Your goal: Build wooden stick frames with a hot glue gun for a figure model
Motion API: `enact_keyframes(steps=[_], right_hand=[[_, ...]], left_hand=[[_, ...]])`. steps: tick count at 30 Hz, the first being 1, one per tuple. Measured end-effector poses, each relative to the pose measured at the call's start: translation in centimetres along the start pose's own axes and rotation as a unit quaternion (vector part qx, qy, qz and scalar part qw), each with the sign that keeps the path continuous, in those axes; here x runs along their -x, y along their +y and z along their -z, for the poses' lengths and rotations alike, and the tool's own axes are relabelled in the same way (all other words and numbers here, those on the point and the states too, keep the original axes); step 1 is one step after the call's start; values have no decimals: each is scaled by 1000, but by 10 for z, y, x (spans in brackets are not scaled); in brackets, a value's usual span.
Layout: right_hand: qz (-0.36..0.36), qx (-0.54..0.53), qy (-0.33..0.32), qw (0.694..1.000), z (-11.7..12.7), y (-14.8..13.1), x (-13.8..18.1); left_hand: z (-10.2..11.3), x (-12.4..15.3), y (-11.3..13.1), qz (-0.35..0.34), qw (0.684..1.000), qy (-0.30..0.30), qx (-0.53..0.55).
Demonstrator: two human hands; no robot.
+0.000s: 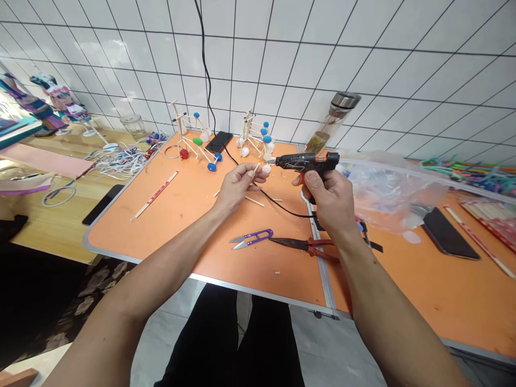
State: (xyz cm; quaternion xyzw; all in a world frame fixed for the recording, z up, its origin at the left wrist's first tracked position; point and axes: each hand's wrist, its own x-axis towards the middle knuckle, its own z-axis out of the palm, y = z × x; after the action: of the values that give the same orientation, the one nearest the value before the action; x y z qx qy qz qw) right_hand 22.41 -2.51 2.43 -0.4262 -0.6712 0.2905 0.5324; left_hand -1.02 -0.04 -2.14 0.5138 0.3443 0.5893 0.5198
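My right hand (328,200) is wrapped round the grip of a black hot glue gun (306,160), whose nozzle points left. My left hand (237,184) pinches a short wooden stick (256,167), holding its tip just left of the nozzle. A small white ball (266,168) sits right below the nozzle. The gun's black cord (278,203) trails across the orange table (181,215) beneath both hands.
Purple thread snips (253,238) and red-handled pliers (306,246) lie near the front edge. Two stick-and-ball models (193,141) (255,137), a phone (218,142) and a bottle (332,122) stand at the back. A plastic bag (387,188) and another phone (449,232) lie right.
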Motion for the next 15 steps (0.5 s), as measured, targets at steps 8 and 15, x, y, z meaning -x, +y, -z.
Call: enact_keyframes(steps=[8,15], right_hand=[[-14,-35,-9,999,0,2,-1],[-9,-40,-14,999,-1,3,-2]], left_hand=[[-1,0,0,-6,1000,-27,6],[-1,0,1,-1,1000,-21,17]])
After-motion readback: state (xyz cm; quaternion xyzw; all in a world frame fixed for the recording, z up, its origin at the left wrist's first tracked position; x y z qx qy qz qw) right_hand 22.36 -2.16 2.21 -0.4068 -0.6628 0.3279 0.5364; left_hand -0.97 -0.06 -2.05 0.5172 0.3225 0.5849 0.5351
